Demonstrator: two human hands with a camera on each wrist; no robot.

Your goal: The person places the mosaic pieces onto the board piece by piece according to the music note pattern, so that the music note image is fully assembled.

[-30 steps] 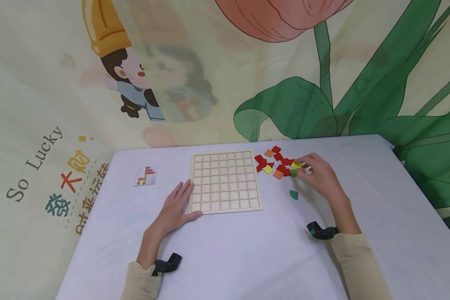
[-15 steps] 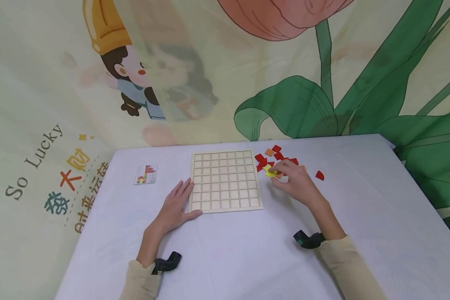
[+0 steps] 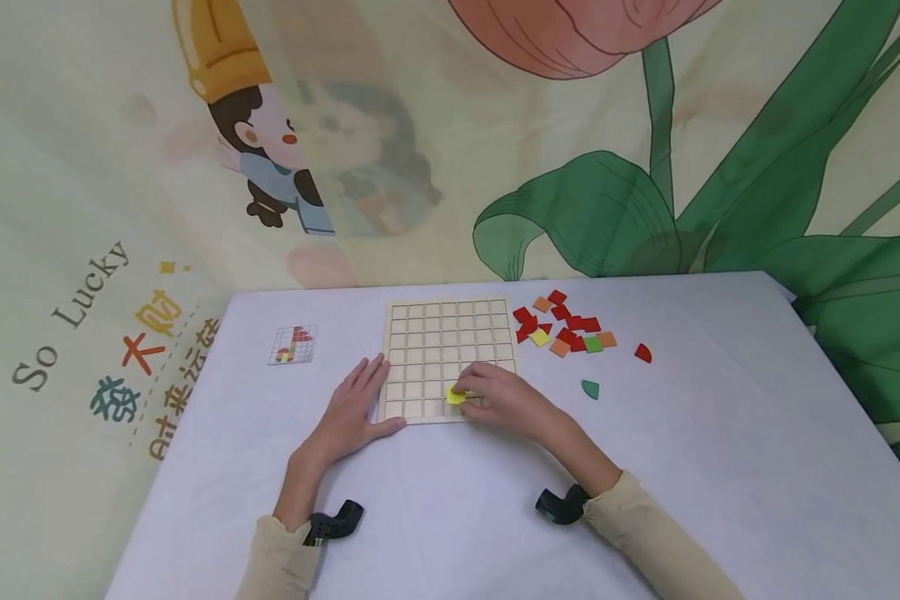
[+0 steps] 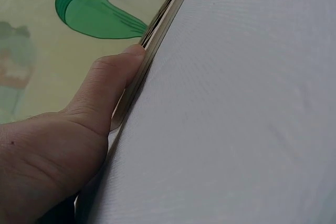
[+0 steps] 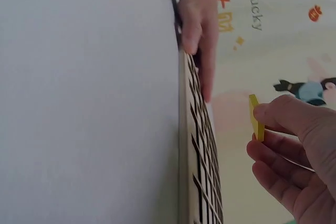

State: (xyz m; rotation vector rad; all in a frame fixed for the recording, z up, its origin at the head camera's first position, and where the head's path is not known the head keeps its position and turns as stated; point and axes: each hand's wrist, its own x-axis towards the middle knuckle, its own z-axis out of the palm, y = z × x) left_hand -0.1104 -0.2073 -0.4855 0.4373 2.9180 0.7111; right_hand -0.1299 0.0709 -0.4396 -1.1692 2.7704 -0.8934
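Observation:
A wooden grid board (image 3: 412, 354) with square cells lies on the white table. My left hand (image 3: 348, 417) rests at its lower left corner, fingers straight along the left side and thumb against the front edge; the left wrist view shows the thumb (image 4: 107, 85) touching that edge. Between thumb and fingers my right hand (image 3: 506, 400) pinches a yellow square tile (image 3: 455, 396) over the lower right cells. In the right wrist view, the yellow tile (image 5: 256, 119) is held apart from the board.
Several red, orange, yellow and green tiles (image 3: 575, 323) lie right of the board. A green quarter-round piece (image 3: 590, 389) and a red one (image 3: 643, 353) sit apart from them. On the left lies a small pattern card (image 3: 293, 345). A printed cloth (image 3: 390, 167) hangs behind the table.
My right hand has carried the yellow tile left from the loose pieces to over the board. The red quarter-round piece now shows on the right. My left hand has stayed put.

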